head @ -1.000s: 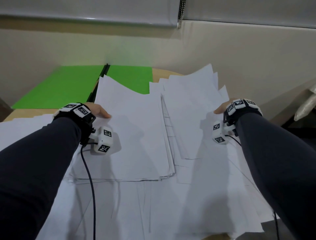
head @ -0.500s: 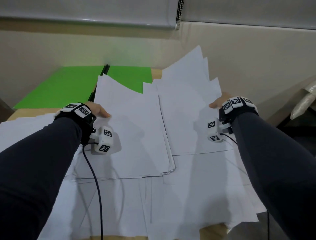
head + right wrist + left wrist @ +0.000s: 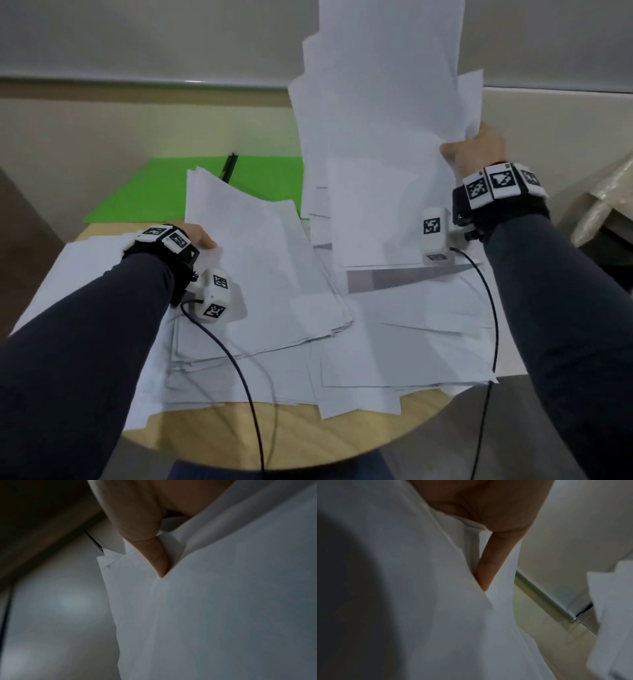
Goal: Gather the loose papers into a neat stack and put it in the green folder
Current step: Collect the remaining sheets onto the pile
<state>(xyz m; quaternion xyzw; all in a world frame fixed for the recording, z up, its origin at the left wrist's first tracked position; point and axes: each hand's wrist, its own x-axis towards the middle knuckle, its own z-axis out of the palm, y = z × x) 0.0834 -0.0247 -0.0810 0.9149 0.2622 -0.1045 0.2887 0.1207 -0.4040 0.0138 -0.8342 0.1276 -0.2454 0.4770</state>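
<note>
White papers cover the round wooden table [image 3: 291, 442]. My right hand [image 3: 474, 147] grips a bundle of sheets [image 3: 380, 120] by its right edge and holds it up nearly upright, high above the table. In the right wrist view the thumb [image 3: 154, 555] presses on the sheets [image 3: 223, 601]. My left hand [image 3: 200, 238] grips the left edge of a rough stack of papers [image 3: 260, 274] that is tilted up off the table; its thumb [image 3: 489, 568] lies on top. The open green folder [image 3: 164, 188] lies at the back left, partly under the papers.
More loose sheets [image 3: 394, 370] lie spread over the table's right and front, some hanging over the rim. A wall stands close behind. Cables run from both wrist cameras over the papers. A plastic-wrapped object [image 3: 606, 202] sits off the table at the right.
My right hand has lifted its bundle of sheets from low over the table to nearly upright and high. The left hand and its stack have stayed in place.
</note>
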